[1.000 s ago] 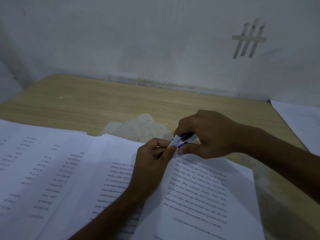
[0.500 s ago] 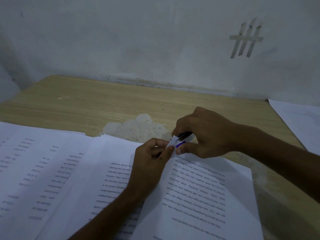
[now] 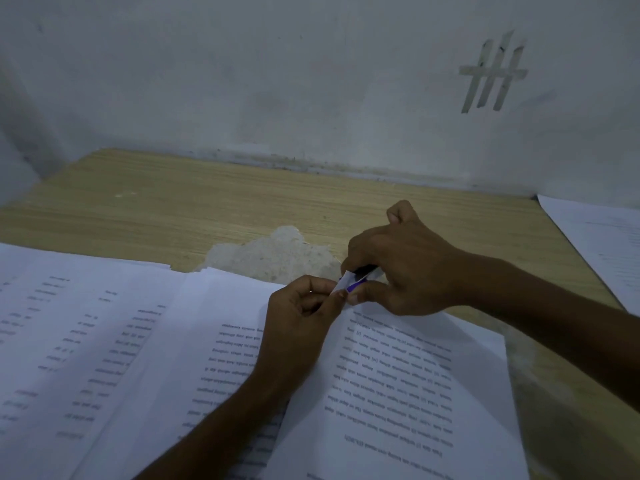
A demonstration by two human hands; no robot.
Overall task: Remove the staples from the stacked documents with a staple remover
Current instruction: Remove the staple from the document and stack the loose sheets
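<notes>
Head view: right hand (image 3: 410, 271) grips staple remover (image 3: 357, 279), left hand (image 3: 299, 315) pinches document (image 3: 398, 375).

Table (image 3: 242, 202): pale tan, fine wood grain running crosswise. Worn patch (image 3: 273, 254) on it: mottled grey-white. Documents (image 3: 415, 375): white sheets, rows of dark print, bluish in the dim light. Staple remover (image 3: 358, 279): purple and black. Wall (image 3: 311, 81): dull grey-white, smudged. Tape marks (image 3: 491, 72): pale strips, three uprights crossed by one bar. Loose sheet (image 3: 606, 244), right: white, faint print.
</notes>
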